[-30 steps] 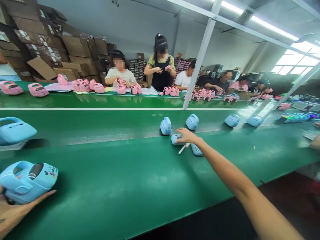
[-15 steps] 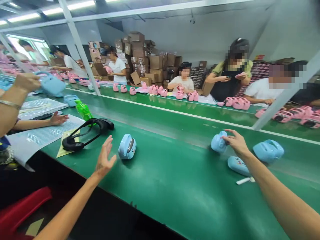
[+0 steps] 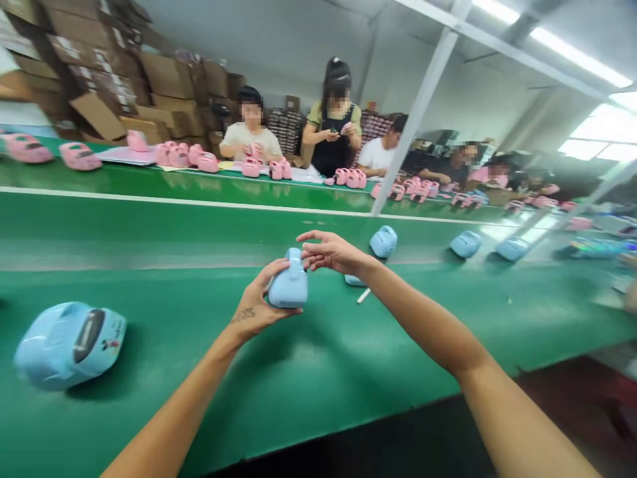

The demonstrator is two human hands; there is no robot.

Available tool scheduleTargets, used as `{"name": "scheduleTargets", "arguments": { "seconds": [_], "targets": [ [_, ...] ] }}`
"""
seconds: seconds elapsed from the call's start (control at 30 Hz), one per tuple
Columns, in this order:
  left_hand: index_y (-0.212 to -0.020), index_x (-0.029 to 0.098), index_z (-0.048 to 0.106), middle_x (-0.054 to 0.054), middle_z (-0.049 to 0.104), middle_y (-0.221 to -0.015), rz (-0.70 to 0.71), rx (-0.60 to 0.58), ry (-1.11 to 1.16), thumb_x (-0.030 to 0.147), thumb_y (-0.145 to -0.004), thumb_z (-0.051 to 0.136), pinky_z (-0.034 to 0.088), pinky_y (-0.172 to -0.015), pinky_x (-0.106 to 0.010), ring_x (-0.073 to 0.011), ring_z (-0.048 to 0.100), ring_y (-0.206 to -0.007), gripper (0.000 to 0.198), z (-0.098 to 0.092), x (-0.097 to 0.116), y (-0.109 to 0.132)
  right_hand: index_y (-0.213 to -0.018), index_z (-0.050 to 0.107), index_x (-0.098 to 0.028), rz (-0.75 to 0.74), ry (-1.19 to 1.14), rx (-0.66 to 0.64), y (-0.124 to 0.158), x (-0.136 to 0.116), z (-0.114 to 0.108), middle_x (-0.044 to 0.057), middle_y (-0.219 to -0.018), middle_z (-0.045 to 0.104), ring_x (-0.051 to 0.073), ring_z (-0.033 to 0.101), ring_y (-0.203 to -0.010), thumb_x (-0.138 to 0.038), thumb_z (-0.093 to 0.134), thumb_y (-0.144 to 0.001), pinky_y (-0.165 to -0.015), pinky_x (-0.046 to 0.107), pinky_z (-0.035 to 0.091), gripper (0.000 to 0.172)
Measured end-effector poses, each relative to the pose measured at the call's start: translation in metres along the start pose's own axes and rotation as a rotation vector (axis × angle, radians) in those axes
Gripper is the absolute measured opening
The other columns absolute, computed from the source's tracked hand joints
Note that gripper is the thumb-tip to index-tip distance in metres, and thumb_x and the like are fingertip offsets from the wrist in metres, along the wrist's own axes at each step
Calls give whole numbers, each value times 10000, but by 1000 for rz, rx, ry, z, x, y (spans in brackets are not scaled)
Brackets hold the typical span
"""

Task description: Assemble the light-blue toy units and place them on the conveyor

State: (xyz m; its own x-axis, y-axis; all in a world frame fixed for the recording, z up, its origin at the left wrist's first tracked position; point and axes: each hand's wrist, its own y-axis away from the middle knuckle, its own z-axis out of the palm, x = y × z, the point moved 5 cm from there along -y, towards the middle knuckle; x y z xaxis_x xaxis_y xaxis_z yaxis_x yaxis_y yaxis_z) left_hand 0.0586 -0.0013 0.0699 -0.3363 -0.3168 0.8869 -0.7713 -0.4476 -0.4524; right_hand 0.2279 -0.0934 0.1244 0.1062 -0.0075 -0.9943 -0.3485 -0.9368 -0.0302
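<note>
A light blue plastic case (image 3: 288,285) is raised over the green table, its rounded side towards me. My left hand (image 3: 261,295) grips it from the left, thumb on top and fingers beneath. At its upper right is my right hand (image 3: 331,253), fingers apart and close to the case's edge; whether they touch it is unclear. Behind my right forearm a second blue case (image 3: 355,280) is partly hidden, with a small white tool (image 3: 363,295) beside it. Another blue case (image 3: 383,241) stands farther back. At the left lies a larger-looking blue case (image 3: 54,345) with a dark panel.
Two more blue cases (image 3: 465,244) sit to the right on the green table (image 3: 318,411). Across a white rail, people work among pink cases (image 3: 251,167). A slanted metal post (image 3: 418,106) rises beyond the table. The table's front edge runs along the bottom.
The view has swung right. My left hand, earlier empty and spread, now holds a blue case. My right hand, earlier at a blue case on the table, is now beside the held one.
</note>
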Motion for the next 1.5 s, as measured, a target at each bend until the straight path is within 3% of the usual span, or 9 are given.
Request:
{"name": "scheduleTargets", "arguments": {
  "seconds": [0.1, 0.2, 0.3, 0.4, 0.57, 0.77, 0.87, 1.07, 1.5],
  "targets": [
    [-1274, 265, 668, -96, 710, -1214, -299, 144, 280, 181, -379, 998, 605, -820, -312, -282, 704, -1029, 957, -9, -26, 7, -1157, 673, -179, -27, 674, 64, 11, 11, -58, 81, -966, 758, 244, 731, -920, -347, 814, -742, -834, 377, 571, 470],
    [-1252, 276, 665, -64, 723, -1198, -455, 324, 574, 234, -423, 990, 601, -710, -229, -215, 720, -921, 892, -26, -50, 21, -1261, 663, -154, 138, 1289, 30, 29, 44, -104, 173, -1257, 682, 359, 639, -1197, -224, 932, -563, -1027, 449, 499, 751],
    [-1246, 298, 657, -48, 732, -1193, -541, 427, 701, 249, -512, 958, 619, -706, -254, -217, 724, -943, 795, -42, -67, 28, -1370, 599, -153, 321, 1453, -23, 46, 76, -132, 214, -1389, 587, 392, 579, -1279, -240, 969, -490, -1032, 435, 501, 958],
    [-1214, 289, 674, -60, 734, -1200, -591, 518, 779, 258, -632, 899, 643, -804, -363, -270, 705, -1075, 625, -52, -73, 28, -1397, 574, -174, 342, 1424, -24, 52, 89, -140, 170, -1361, 632, 324, 632, -1232, -283, 935, -578, -995, 350, 516, 901],
    [-1149, 238, 704, -95, 703, -1279, -505, 559, 898, 335, -740, 833, 596, -938, -554, -353, 625, -1238, 439, -59, -59, 23, -1387, 568, -201, 270, 1399, -39, 33, 92, -105, 127, -1285, 700, 302, 678, -1158, -315, 907, -645, -924, 311, 521, 824],
    [-1197, 264, 683, -102, 693, -1303, -456, 591, 965, 392, -740, 844, 589, -921, -590, -370, 619, -1246, 501, -68, -58, 26, -1344, 556, -162, 108, 1409, -64, -18, 92, -18, 179, -1306, 637, 323, 637, -1147, -473, 884, -683, -911, 369, 517, 801],
    [-1227, 270, 670, -103, 695, -1297, -464, 610, 984, 393, -774, 824, 591, -916, -582, -345, 649, -1200, 494, -71, -63, 29, -1246, 612, -125, 35, 1439, -61, -36, 87, 3, 217, -1314, 581, 361, 566, -1204, -474, 933, -600, -955, 410, 492, 801],
    [-1183, 248, 684, -93, 700, -1266, -463, 634, 1017, 363, -809, 797, 582, -916, -607, -324, 679, -1126, 408, -72, -66, 30, -1187, 624, -102, 0, 1454, -70, -45, 86, 3, 173, -1123, 649, 316, 619, -1040, -494, 954, -562, -860, 363, 495, 808],
    [-1128, 231, 692, -90, 738, -1144, -507, 631, 1032, 316, -847, 754, 579, -900, -614, -310, 710, -1028, 300, -68, -65, 31, -1267, 637, -116, -62, 1415, -92, -45, 90, 0, 168, -1160, 673, 309, 627, -1074, -455, 928, -617, -875, 337, 456, 788]
  ]
}}
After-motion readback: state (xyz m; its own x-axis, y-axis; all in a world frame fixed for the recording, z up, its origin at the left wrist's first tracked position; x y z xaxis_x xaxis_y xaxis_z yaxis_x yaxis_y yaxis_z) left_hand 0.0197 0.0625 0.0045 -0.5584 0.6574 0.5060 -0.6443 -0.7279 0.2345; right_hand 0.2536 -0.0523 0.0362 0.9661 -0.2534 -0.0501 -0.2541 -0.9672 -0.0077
